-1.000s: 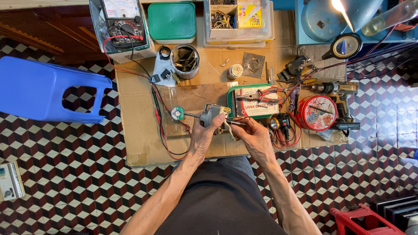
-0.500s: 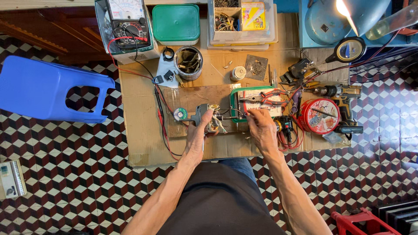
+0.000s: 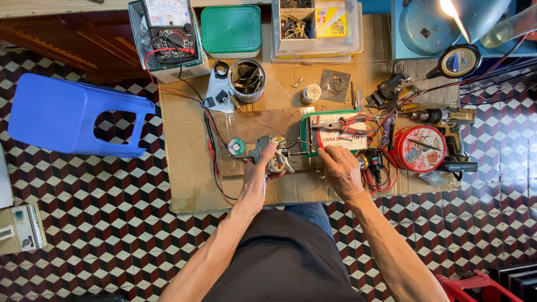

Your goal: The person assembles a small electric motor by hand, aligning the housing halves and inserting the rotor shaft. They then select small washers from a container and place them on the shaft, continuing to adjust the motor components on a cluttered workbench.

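One head-worn camera looks straight down, from fairly high, over the cardboard-topped table (image 3: 184, 184) and patterned floor (image 3: 84, 223).

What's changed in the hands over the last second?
The right hand has left the small wired part and moved right, to the near edge of the green tray. The left hand still holds the part on the wooden board. Pliers, red tin and multimeter lie as before.
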